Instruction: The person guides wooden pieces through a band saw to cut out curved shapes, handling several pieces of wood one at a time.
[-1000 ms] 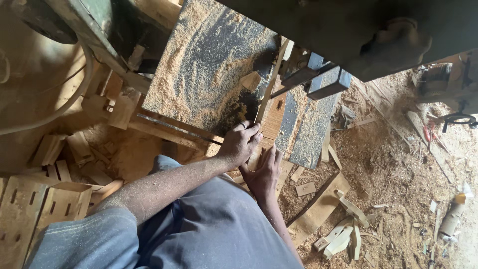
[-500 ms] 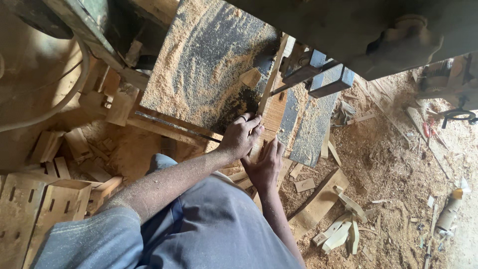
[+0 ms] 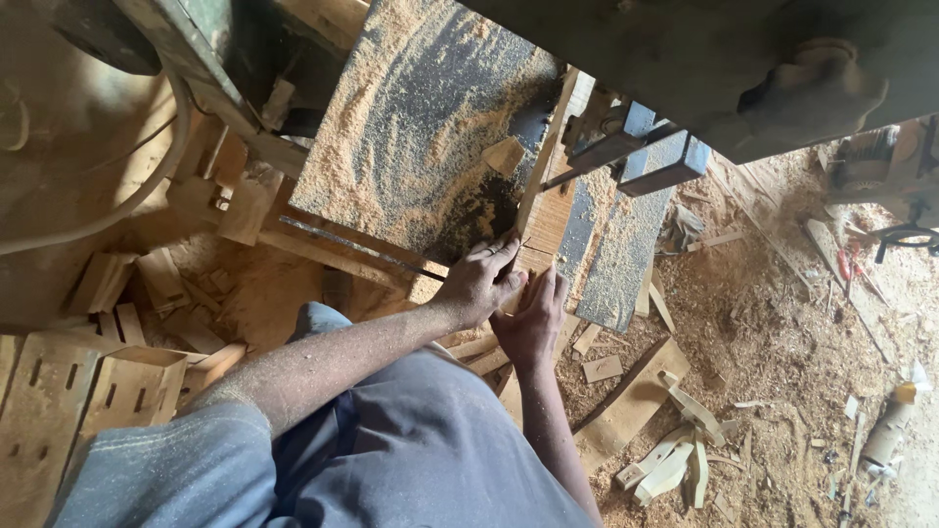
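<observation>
A sawdust-covered desk (image 3: 421,147) fills the upper centre; a dirt floor (image 3: 782,372) strewn with wood scraps lies right. A dark machine (image 3: 743,68) is cut off at the top. At centre, both hands grip a narrow plank (image 3: 544,166): left hand (image 3: 481,284), right hand (image 3: 533,323).

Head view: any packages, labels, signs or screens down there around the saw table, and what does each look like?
No labels, signs or screens can be made out.
Bottle-like container: on the sawdust floor at far right, lying tilted, pale body with a yellow end; whether it carries a label is too small to tell.
Slotted wooden pieces: lower left, tan and unmarked, not packaging.
</observation>
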